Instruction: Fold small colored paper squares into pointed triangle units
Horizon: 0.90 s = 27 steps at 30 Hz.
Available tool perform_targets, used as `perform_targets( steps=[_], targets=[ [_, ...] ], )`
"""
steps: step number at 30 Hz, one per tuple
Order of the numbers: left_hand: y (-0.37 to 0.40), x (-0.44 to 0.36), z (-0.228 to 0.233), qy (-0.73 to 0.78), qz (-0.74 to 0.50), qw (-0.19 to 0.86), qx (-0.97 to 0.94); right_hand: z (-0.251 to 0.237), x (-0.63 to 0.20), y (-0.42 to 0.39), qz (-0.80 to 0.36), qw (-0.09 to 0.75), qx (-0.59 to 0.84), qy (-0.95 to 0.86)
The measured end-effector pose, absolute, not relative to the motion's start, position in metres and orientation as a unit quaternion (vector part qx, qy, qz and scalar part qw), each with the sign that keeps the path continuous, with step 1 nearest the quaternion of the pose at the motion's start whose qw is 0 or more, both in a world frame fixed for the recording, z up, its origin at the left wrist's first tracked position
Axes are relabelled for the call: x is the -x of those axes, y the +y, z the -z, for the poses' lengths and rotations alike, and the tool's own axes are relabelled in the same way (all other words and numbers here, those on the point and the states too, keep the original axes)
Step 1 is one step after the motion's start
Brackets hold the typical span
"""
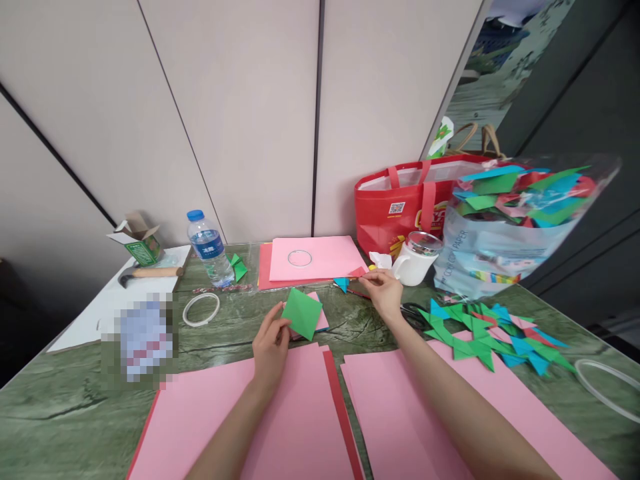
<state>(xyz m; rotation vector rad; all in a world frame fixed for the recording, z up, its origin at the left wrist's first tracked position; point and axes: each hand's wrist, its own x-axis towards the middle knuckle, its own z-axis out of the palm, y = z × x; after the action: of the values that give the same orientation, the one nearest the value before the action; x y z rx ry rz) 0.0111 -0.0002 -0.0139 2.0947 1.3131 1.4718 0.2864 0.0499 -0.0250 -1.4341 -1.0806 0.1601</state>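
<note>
Left hand (273,339): fingers holding one green paper square (303,313); right hand (384,292): fingertips pinching one small red paper triangle (357,272).

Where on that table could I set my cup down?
Probably the table's near-left area, left of the left pink stack. A smaller bare strip lies between that stack, the left hand and the white ring near the bottle. The right is crowded: mug, plastic bag, folded paper pieces.
</note>
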Motion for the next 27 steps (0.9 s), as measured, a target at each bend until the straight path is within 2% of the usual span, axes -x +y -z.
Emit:
perform_targets(
  steps=[2,9,15,22,27],
  targets=[
    [0.0,-0.01,0.014,0.458,-0.51,0.147,-0.713,0.03,-0.279,0.05,-0.129,0.656,0.599,-0.441],
    [0.004,-0.01,0.019,0.469,-0.509,0.179,-0.699,0.036,-0.262,0.052,-0.204,0.675,0.557,-0.439],
    [0.006,-0.01,0.021,0.471,-0.505,0.182,-0.7,0.035,-0.254,0.052,-0.236,0.643,0.541,-0.488],
    [0.005,-0.009,0.019,0.474,-0.491,0.188,-0.707,0.03,-0.245,0.056,-0.121,0.578,0.618,-0.518],
    [0.005,-0.011,0.019,0.466,-0.488,0.226,-0.703,0.031,-0.24,0.055,-0.043,0.478,0.692,-0.539]
  ],
)
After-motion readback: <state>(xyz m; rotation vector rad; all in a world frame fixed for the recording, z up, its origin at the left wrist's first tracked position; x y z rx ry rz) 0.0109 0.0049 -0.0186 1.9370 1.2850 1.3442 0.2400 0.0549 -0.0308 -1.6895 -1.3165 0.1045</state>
